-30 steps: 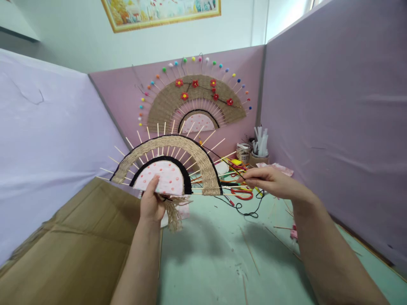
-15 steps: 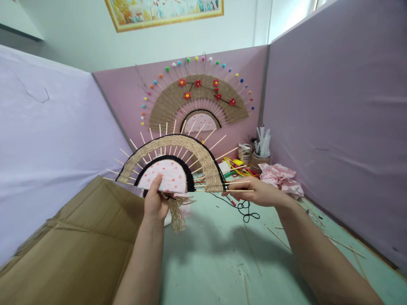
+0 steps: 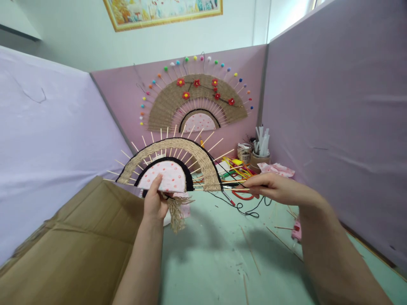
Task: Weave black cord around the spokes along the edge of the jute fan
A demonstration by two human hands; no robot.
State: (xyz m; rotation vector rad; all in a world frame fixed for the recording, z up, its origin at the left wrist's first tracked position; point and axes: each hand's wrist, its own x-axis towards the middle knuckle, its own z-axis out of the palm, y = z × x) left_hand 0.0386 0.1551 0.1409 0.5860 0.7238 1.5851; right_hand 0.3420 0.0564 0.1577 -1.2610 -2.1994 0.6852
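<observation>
Left hand (image 3: 155, 203) held the small woven fan (image 3: 208, 169) by its base, thumb flat on the pink spotted half-disc (image 3: 171, 177), other fingers tucked behind. Grip at the base presumably left the rim and stick tips free and the front facing the wearer. Fan was up off the table, roughly upright, straight edge down; frayed twine (image 3: 176, 214) hung below the thumb.

Right hand (image 3: 273, 186) was just past the fan's right end, fingertips pinched narrow on black cord (image 3: 223, 170). Cord ran slantwise from the dark outer edge to the fingers, fairly straight, so likely held out to keep it taut. Whether the fingers also touched the lowest stick ends, couldn't tell. Slack cord lay looped on the table under that hand.

Surface: pale green table (image 3: 203, 262), loose thin sticks (image 3: 251, 250) scattered on it, red-handled scissors (image 3: 243, 195) behind the cord. Brown cardboard (image 3: 85, 237) at left. Crumpled pink cloth (image 3: 276, 169) and a container of white strips (image 3: 262, 144) at back right.

Room: larger fan (image 3: 203, 87) with pom-pom tips and red flowers against the pink back panel (image 3: 117, 93), purple side panel (image 3: 337, 106) at right, gold-framed picture (image 3: 165, 12) above.
</observation>
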